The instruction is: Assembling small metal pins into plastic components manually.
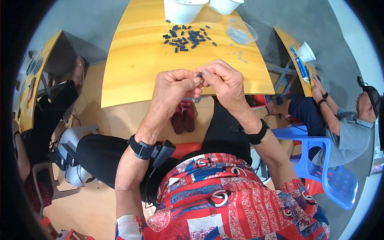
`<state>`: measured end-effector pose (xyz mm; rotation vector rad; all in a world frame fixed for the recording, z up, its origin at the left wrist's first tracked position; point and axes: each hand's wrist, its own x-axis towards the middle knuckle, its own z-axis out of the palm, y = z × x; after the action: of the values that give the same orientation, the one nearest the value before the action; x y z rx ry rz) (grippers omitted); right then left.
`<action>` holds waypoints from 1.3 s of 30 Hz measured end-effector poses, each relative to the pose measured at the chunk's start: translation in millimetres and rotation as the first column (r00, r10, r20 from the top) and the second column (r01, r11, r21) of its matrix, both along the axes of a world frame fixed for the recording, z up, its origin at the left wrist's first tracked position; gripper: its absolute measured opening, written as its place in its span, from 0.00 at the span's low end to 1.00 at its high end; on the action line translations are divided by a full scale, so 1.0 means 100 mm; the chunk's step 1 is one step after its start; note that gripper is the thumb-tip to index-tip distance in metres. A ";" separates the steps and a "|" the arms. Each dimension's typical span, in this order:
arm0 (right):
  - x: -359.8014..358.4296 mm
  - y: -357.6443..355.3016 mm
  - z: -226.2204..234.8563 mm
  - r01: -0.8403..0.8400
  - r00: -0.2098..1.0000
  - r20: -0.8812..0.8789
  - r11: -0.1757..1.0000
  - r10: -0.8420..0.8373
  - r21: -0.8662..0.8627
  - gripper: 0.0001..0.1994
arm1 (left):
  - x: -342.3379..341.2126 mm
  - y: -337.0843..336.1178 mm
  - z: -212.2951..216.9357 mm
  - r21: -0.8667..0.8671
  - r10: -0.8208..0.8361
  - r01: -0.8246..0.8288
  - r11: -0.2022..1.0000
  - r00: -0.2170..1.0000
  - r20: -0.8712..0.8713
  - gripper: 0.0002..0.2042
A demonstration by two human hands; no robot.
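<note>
**Both hands pinch one small dark part above the table's near edge**

Your left hand and right hand meet fingertip to fingertip over the near edge of the yellow wooden table. Between them sits a small dark part, pinched by the left thumb and forefinger on one side and by the right fingertips on the other. Both hands are closed tight around it, other fingers curled in. Too small to tell the part's shape or how it is turned.

Further up the table, well apart from your hands, lies a loose pile of small dark parts. To its right, a clear plastic bag with tiny grey bits in it; a few tiny metal bits lie scattered just below the bag. Two white bowls stand at the far edge.

Black wristbands on both wrists. Red shoes on the floor under the table. At right another person sits on a blue plastic chair at a separate table.
</note>
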<state>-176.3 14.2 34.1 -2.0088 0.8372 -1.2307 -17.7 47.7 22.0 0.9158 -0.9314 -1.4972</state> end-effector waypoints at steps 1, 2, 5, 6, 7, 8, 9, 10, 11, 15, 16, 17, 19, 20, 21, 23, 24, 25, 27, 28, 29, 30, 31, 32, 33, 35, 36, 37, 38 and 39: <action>-0.03 -0.01 0.03 -0.057 0.998 0.003 0.995 0.057 0.078 0.05 | 0.00 0.00 0.00 -0.002 0.000 0.000 1.000 1.000 0.003 0.04; -0.06 -0.01 0.05 -0.058 0.998 0.006 0.995 0.057 0.077 0.05 | 0.01 -0.01 -0.02 0.006 -0.004 0.004 1.000 1.000 -0.001 0.04; -0.13 0.01 0.12 -0.061 0.997 -0.051 0.994 0.066 0.090 0.07 | -0.03 -0.02 0.02 0.016 -0.022 0.022 1.000 1.000 -0.006 0.04; -0.14 0.01 0.12 -0.060 0.997 -0.049 0.993 0.065 0.101 0.08 | -0.04 -0.03 0.04 0.026 -0.024 0.024 0.999 1.000 -0.004 0.04; -0.16 0.01 0.12 -0.058 0.997 -0.047 0.992 0.064 0.111 0.08 | -0.04 -0.04 0.04 0.025 -0.027 0.027 0.999 1.000 -0.004 0.04; -0.17 0.00 0.12 -0.056 0.997 -0.047 0.992 0.061 0.109 0.08 | -0.05 -0.04 0.05 0.026 -0.033 0.033 0.999 0.999 -0.007 0.04; -0.19 0.01 0.12 -0.051 0.996 -0.073 0.997 0.056 0.065 0.11 | -0.06 -0.04 0.05 0.027 -0.039 0.039 0.999 0.999 -0.009 0.05; -0.21 0.01 0.12 -0.048 0.994 -0.098 0.999 0.049 0.019 0.14 | -0.06 -0.05 0.06 0.024 -0.042 0.042 0.999 0.999 -0.009 0.05; -0.23 0.02 0.15 -0.044 0.994 -0.098 0.999 0.046 0.015 0.14 | -0.06 -0.06 0.06 0.029 -0.054 0.054 0.998 0.999 -0.010 0.05; -0.33 0.07 0.24 -0.027 0.913 -0.400 0.969 -0.076 -0.245 0.20 | -0.14 -0.06 0.13 0.015 -0.067 0.067 0.998 0.998 0.005 0.05; -0.35 0.08 0.26 -0.021 0.891 -0.434 0.946 -0.130 -0.325 0.21 | -0.16 -0.06 0.14 0.008 -0.075 0.075 0.997 0.997 0.008 0.05; -0.37 0.07 0.29 -0.012 0.891 -0.431 0.943 -0.141 -0.332 0.21 | -0.18 -0.06 0.15 -0.015 -0.088 0.088 0.996 0.996 -0.004 0.05; -0.40 0.09 0.34 -0.075 0.827 -0.498 0.826 -0.261 -0.559 0.16 | -0.21 -0.06 0.13 -0.039 -0.112 0.112 0.993 0.994 -0.011 0.05; -0.42 0.10 0.36 -0.065 0.827 -0.493 0.824 -0.271 -0.563 0.16 | -0.23 -0.07 0.13 -0.054 -0.123 0.124 0.991 0.992 0.028 0.05; -0.44 0.12 0.38 -0.107 0.781 -0.554 0.813 -0.287 -0.573 0.14 | -0.24 -0.07 0.12 -0.068 -0.134 0.138 0.988 0.989 0.066 0.05; -0.47 0.15 0.40 -0.141 0.732 -0.605 0.800 -0.312 -0.583 0.12 | -0.28 -0.09 0.08 -0.072 -0.153 0.159 0.985 0.985 0.084 0.05; -0.47 0.17 0.38 -0.141 0.711 -0.617 0.791 -0.337 -0.595 0.11 | -0.29 -0.09 0.06 -0.072 -0.162 0.169 0.983 0.982 0.099 0.04; -0.47 0.18 0.36 -0.141 0.690 -0.627 0.782 -0.361 -0.607 0.11 | -0.30 -0.09 0.05 -0.077 -0.165 0.174 0.982 0.980 0.108 0.04; -0.53 0.20 0.34 -0.142 0.683 -0.629 0.776 -0.373 -0.614 0.11 | -0.35 -0.08 0.03 -0.082 -0.201 0.212 0.974 0.972 0.125 0.05; -0.57 0.19 0.33 -0.151 0.671 -0.638 0.773 -0.378 -0.616 0.11 | -0.40 -0.07 0.01 -0.065 -0.209 0.210 0.975 0.977 0.030 0.05; -0.60 0.19 0.31 -0.146 0.676 -0.629 0.767 -0.384 -0.625 0.11 | -0.44 -0.07 0.00 -0.073 -0.208 0.210 0.975 0.977 0.039 0.05; -0.63 0.21 0.29 -0.138 0.677 -0.626 0.768 -0.388 -0.626 0.10 | -0.48 -0.06 0.02 -0.025 -0.221 0.222 0.975 0.975 0.038 0.05; -0.66 0.20 0.28 -0.130 0.677 -0.622 0.769 -0.393 -0.626 0.10 | -0.50 -0.06 0.02 0.022 -0.235 0.234 0.972 0.971 0.035 0.06; -0.68 0.19 0.29 -0.124 0.680 -0.616 0.765 -0.398 -0.632 0.10 | -0.52 -0.10 -0.03 0.018 -0.266 0.265 0.964 0.963 0.040 0.06; -0.71 0.19 0.30 -0.165 0.661 -0.637 0.751 -0.397 -0.640 0.09 | -0.51 -0.11 -0.02 0.019 -0.274 0.273 0.962 0.961 0.044 0.06; -0.72 0.22 0.30 -0.198 0.637 -0.656 0.737 -0.405 -0.646 0.08 | -0.51 -0.12 -0.01 0.023 -0.365 0.364 0.931 0.926 0.094 0.07; -0.71 0.20 0.31 -0.196 0.658 -0.635 0.722 -0.405 -0.664 0.08 | -0.51 -0.13 0.00 0.016 -0.370 0.370 0.929 0.924 0.096 0.07; -0.71 0.19 0.32 -0.195 0.677 -0.614 0.707 -0.405 -0.680 0.08 | -0.51 -0.13 0.01 -0.007 -0.369 0.372 0.928 0.924 0.101 0.08; -0.73 0.19 0.32 -0.193 0.673 -0.613 0.702 -0.413 -0.685 0.08 | -0.52 -0.13 0.01 -0.030 -0.368 0.373 0.928 0.924 0.105 0.09; -0.73 0.17 0.32 -0.156 0.687 -0.597 0.719 -0.414 -0.678 0.08 | -0.52 -0.14 0.01 -0.040 -0.367 0.373 0.927 0.924 0.108 0.09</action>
<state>-248.9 31.3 65.6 -3.2419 0.9803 -0.8448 -70.0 33.6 23.1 0.8040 -1.2698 -1.7422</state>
